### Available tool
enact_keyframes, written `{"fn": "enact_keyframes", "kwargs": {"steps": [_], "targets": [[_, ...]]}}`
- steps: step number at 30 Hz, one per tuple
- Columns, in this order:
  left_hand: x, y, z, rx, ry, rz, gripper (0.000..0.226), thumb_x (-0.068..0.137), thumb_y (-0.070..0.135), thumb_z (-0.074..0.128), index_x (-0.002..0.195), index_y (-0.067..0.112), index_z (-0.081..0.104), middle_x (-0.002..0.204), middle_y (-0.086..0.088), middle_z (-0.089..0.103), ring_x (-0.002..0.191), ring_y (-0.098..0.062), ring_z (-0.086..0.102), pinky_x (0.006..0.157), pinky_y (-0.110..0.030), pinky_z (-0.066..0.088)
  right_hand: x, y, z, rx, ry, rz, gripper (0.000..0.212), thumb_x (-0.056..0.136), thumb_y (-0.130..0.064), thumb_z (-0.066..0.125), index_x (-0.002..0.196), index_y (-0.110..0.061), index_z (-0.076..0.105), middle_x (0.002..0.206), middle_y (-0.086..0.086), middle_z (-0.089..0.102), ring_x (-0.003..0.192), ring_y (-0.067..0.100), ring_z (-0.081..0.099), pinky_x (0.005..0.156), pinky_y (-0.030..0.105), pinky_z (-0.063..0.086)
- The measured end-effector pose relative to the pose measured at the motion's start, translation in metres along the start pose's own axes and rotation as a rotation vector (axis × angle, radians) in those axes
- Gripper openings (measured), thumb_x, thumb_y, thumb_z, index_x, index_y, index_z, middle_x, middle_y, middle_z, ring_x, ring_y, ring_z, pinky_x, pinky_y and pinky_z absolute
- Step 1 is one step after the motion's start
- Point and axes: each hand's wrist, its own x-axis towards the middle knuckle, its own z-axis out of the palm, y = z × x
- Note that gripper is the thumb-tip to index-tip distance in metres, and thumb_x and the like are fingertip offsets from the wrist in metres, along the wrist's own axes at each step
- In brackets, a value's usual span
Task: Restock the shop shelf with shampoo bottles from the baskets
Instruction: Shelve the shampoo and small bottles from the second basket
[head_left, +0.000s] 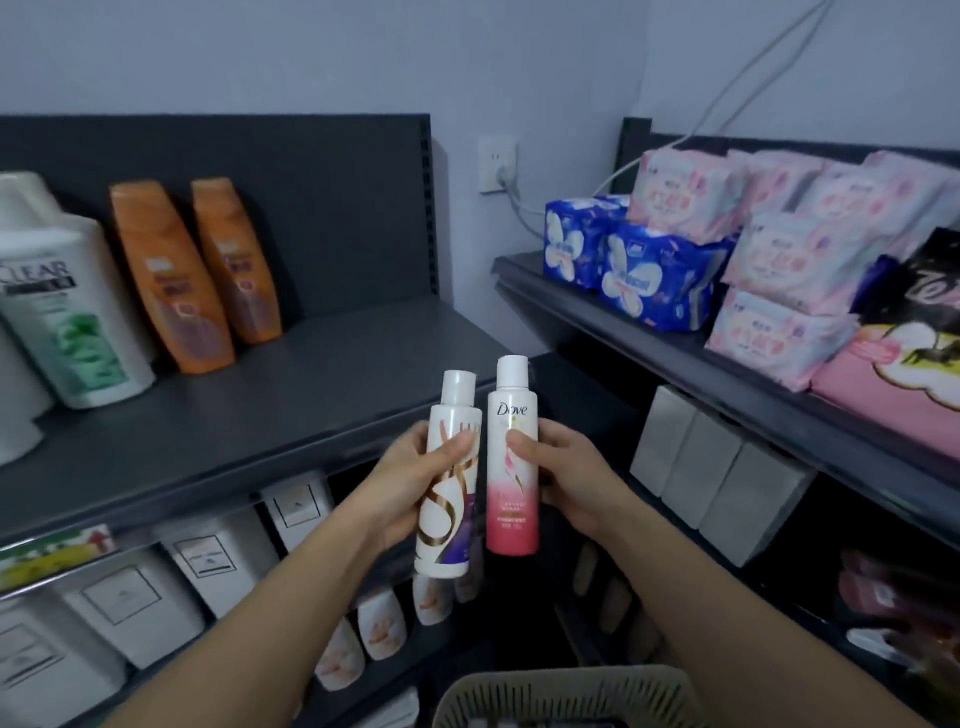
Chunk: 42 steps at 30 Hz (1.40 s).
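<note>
Shampoo pair held upright just short of the dark shelf (311, 405).
A white gold-swirl bottle (449, 499) is wrapped in the closed grip of the left hand (410, 478), and a pink Dove bottle (511, 467) in that of the right hand (561, 478), side by side; bare shelf lies at eleven o'clock, beside the orange bottles (171, 280). If both are set down together, one could be knocked over by the other or caught on the shelf lip.

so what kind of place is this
Most likely a small shop's toiletries aisle: dark metal shelves carry orange shampoo bottles and stacked pink hygiene packs, with a basket below.
</note>
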Motion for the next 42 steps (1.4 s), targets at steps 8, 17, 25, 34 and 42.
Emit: {"fn": "enact_keyframes", "kwargs": {"steps": [8,17,25,34,42], "targets": [[0.009,0.077,-0.012,0.053,0.124,0.228,0.038,0.079,0.019,0.072,0.111,0.005,0.058,0.080,-0.007,0.066,0.066,-0.018,0.064,0.064,-0.031,0.055,0.038,-0.063,0.029,-0.030,0.012,-0.139,0.032,0.083,-0.019,0.072,0.114,-0.011,0.066,0.102,0.005,0.074,0.083,0.015,0.071,0.076,0.036,0.058],[0.034,0.135,-0.043,0.170,0.218,0.405,0.020,0.083,0.015,0.070,0.103,0.009,0.068,0.090,-0.007,0.071,0.080,-0.019,0.066,0.074,-0.031,0.052,0.086,-0.107,0.059,-0.080,-0.011,-0.231,0.040,0.084,-0.016,0.073,0.121,-0.009,0.061,0.107,0.004,0.073,0.092,0.017,0.071,0.090,0.041,0.055],[0.069,0.156,-0.077,0.283,0.433,0.486,0.018,0.084,0.011,0.071,0.102,0.012,0.069,0.088,-0.002,0.072,0.070,-0.009,0.068,0.060,-0.019,0.051,0.142,-0.122,0.084,-0.232,-0.021,-0.318,0.028,0.089,-0.006,0.066,0.114,-0.015,0.055,0.098,-0.005,0.069,0.092,0.011,0.067,0.076,0.023,0.052],[0.125,0.159,-0.126,0.347,0.639,0.499,0.030,0.080,0.010,0.075,0.107,0.018,0.066,0.097,0.001,0.072,0.092,-0.016,0.068,0.080,-0.033,0.055,0.224,-0.113,0.102,-0.333,0.008,-0.358,0.025,0.088,-0.009,0.069,0.110,-0.018,0.061,0.097,-0.005,0.066,0.087,0.006,0.061,0.071,0.012,0.047],[0.172,0.161,-0.158,0.393,0.688,0.461,0.024,0.086,0.013,0.071,0.107,0.020,0.064,0.096,0.002,0.069,0.092,-0.016,0.067,0.081,-0.033,0.054,0.290,-0.101,0.114,-0.386,-0.006,-0.343,0.025,0.091,-0.012,0.067,0.115,-0.017,0.062,0.103,-0.002,0.066,0.094,0.011,0.062,0.076,0.018,0.048]]}}
